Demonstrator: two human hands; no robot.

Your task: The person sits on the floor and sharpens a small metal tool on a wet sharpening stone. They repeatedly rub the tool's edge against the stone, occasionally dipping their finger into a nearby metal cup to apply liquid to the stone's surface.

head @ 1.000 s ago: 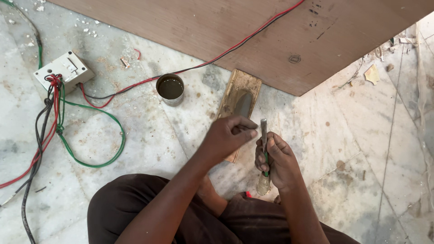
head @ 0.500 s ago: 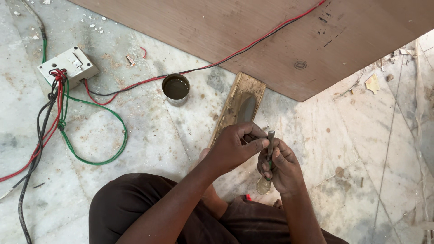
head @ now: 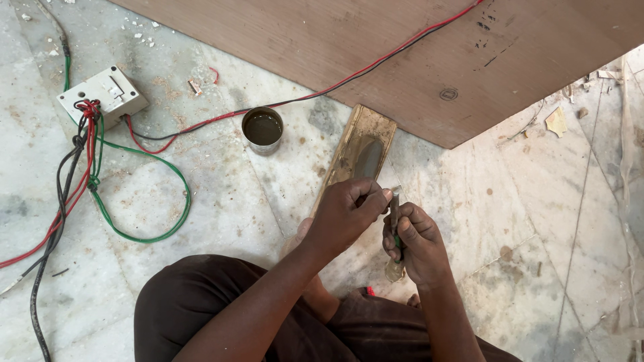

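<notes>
A tin [head: 262, 129] stands left of the sharpening block [head: 359, 157], switch box [head: 111, 94] farther left

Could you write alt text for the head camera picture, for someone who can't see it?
Seated on a marble floor, a person grips a narrow metal tool upright in the right hand while the left hand pinches its tip. Ahead lie a long wooden block, a small round tin of dark liquid and a white switch box with coloured wires.

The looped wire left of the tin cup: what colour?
Green wire, clearest in the head view.
</notes>
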